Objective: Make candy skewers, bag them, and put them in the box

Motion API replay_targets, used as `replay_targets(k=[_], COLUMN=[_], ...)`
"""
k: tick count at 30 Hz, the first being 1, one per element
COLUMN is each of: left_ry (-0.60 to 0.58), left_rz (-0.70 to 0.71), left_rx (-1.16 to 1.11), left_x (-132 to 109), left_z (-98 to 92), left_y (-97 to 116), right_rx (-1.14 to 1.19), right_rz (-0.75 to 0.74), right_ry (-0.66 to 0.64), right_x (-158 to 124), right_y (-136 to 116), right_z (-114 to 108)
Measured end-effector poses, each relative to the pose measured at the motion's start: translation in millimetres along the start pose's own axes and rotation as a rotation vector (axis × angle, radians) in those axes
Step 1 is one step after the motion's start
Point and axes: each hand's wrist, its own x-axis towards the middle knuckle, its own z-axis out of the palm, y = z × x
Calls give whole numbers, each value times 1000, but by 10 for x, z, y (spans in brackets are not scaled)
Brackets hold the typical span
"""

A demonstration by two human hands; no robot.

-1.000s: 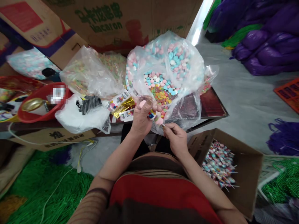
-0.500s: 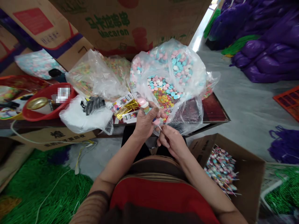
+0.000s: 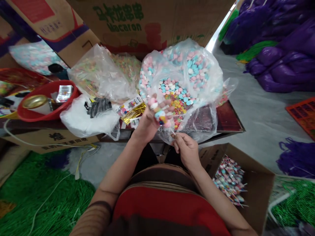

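Note:
A candy skewer [image 3: 160, 115] with pink, white, blue and yellow pieces lies across the spread fingers and palm of my left hand [image 3: 147, 126]. The end of its white stick is pinched between thumb and fingers of my right hand [image 3: 185, 147]. Just beyond my hands, an opened clear plastic bag [image 3: 209, 78] holds pink, white and blue candies [image 3: 176, 89] and colourful ring candies [image 3: 178, 106]. Gold twist ties [image 3: 134, 114] and a printed packet [image 3: 130, 105] rest to the left of my left hand.
A cardboard box [image 3: 258, 193] of finished skewers [image 3: 230, 180] stands at lower right. On the table [image 3: 231, 119], a red basin [image 3: 24, 113], a white plastic bag [image 3: 86, 126] and more candy bags sit at left. A large carton [image 3: 167, 19] stands behind.
My left hand has opened from its closed grip, and the skewer now shows in its palm. My right hand still pinches the stick, slightly further right. The camera view has shifted a little.

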Motion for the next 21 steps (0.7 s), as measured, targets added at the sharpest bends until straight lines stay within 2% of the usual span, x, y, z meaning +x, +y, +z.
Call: replay_targets(k=[3, 6, 9, 11, 14, 16, 19, 21], left_ry=[180, 285, 271, 232, 219, 232, 208, 155], left_rz=[84, 96, 56, 27, -1, 10, 47, 8], left_rx=[-13, -18, -30, -44, -42, -22, -11, 8], left_x=[113, 117, 10, -60, -78, -44, -23, -69], left_z=[40, 155, 271, 305, 274, 232, 196, 182], left_y=[96, -27, -225, -303, -291, -242, -240, -313], right_rx=[-111, -200, -229, -174, -71, -57, -63, -9], right_rz=[-12, -71, -110, -59, 33, 34, 25, 50], right_ry=[8, 45, 48, -15, -122, -160, -142, -127], right_x=[-10, -19, -11, 3, 27, 38, 42, 42], right_y=[38, 56, 36, -1, -65, -90, -92, -82], right_z=[14, 75, 127, 132, 95, 65, 66, 94])
